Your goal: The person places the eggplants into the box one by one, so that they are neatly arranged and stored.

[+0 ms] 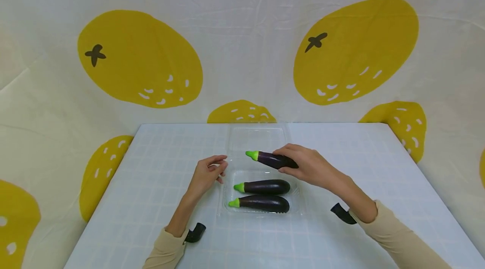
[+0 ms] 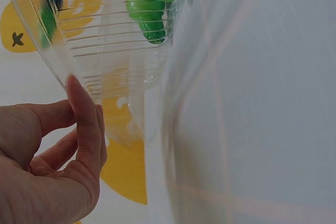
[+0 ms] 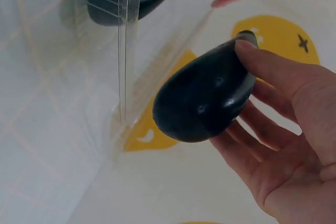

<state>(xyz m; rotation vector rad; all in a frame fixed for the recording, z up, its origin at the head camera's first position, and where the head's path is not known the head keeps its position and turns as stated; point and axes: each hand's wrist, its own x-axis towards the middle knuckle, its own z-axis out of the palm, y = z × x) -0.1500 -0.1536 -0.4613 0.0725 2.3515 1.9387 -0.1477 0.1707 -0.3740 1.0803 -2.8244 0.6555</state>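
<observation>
My right hand (image 1: 308,166) grips an eggplant (image 1: 275,160) around its thick dark end, with its bright green stem pointing left. In the right wrist view, thumb and fingers wrap the glossy eggplant (image 3: 205,95). Below it, two more eggplants (image 1: 267,187) (image 1: 264,203) lie side by side in a clear plastic clamshell container (image 1: 225,210), stems to the left. My left hand (image 1: 206,174) holds nothing, its fingers loosely bent at the container's left edge. In the left wrist view a fingertip meets or nearly meets the clear rim (image 2: 50,69); contact is hard to tell.
The container's clear lid (image 1: 257,136) lies folded back toward the table's far edge. A pale checked cloth covers the table (image 1: 182,142). Behind stands a white backdrop (image 1: 246,50) with large yellow fruit prints. Black wrist devices (image 1: 195,233) (image 1: 342,213) sit beside both sleeves.
</observation>
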